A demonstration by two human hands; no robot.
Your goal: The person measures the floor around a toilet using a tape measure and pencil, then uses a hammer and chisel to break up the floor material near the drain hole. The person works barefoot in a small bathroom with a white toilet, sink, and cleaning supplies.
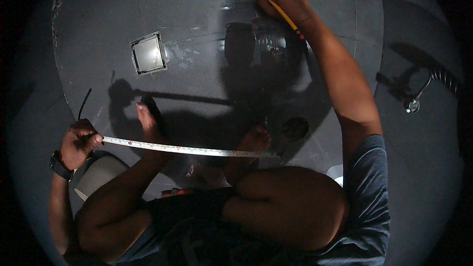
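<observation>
My left hand (80, 142) is closed around a tape measure, its case hidden in my palm. The tape's white blade (182, 149) runs out to the right across my shins, slightly bowed, and its far end sits above the grey floor. A thin black cord (85, 102) sticks up from the same hand. At the far side, my right hand (283, 1) grips a yellow pencil (278, 8), eraser end toward my wrist. The pencil's point is close to the seam where floor and wall meet; whether it touches, I cannot tell.
A square metal drain cover (149, 53) is set in the floor left of centre. Right of my feet is a round dark hole (295, 128). A chrome fitting with a coiled hose (413, 103) hangs on the right wall. A pale curved object (101, 172) stands beside my left leg.
</observation>
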